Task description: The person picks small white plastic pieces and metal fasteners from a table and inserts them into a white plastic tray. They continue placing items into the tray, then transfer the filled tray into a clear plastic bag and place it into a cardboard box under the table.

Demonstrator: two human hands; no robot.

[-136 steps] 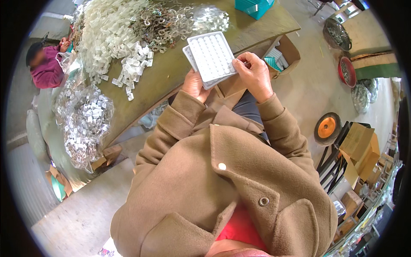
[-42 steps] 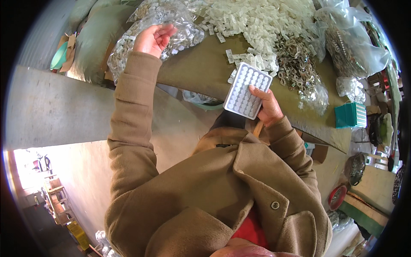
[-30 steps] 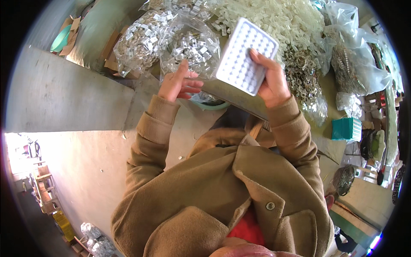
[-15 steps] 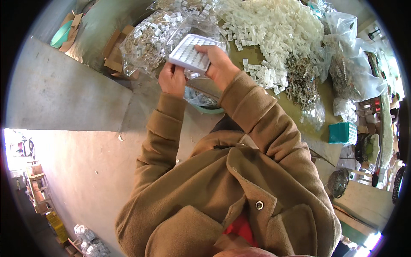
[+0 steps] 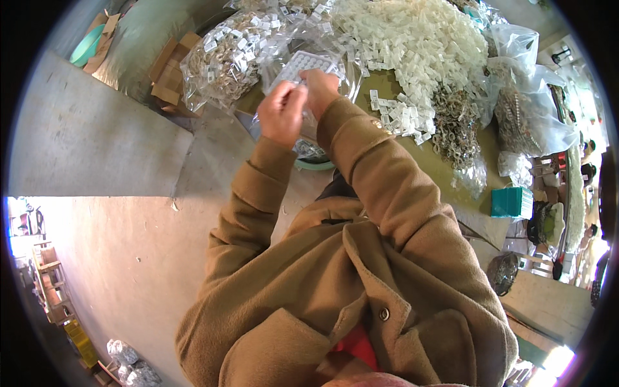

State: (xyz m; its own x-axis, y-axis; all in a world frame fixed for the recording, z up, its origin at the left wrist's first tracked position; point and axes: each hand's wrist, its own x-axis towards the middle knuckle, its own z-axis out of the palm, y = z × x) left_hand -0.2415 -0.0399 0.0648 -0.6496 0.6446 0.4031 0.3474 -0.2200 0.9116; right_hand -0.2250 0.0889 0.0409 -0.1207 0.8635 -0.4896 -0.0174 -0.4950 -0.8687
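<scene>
A white tray [image 5: 303,64] with rows of small round shapes lies just beyond my hands, among clear plastic sheeting [image 5: 351,71]. My right hand [image 5: 320,89] is at the tray's near edge. Its fingers are bent and drawn together, and what they pinch is too small to tell. Closer to me and to the left, my left hand [image 5: 282,115] is closed, with thumb and fingers pressed together. What it holds, if anything, cannot be made out. The two hands nearly touch and cover the tray's near part.
Left of the tray sits a clear bag [image 5: 225,61] of small tagged pieces, beside a cardboard box [image 5: 171,74]. A heap of translucent plastic pieces [image 5: 412,42] and a pile of metal chains [image 5: 454,122] spread rightward. A teal box [image 5: 511,202] stands near the table edge. Below my hands is a green basin [image 5: 314,165].
Half a second ago both hands held the tray up and tilted. Now it lies farther off among the plastic, and my left hand has left it, moving right toward my right hand.
</scene>
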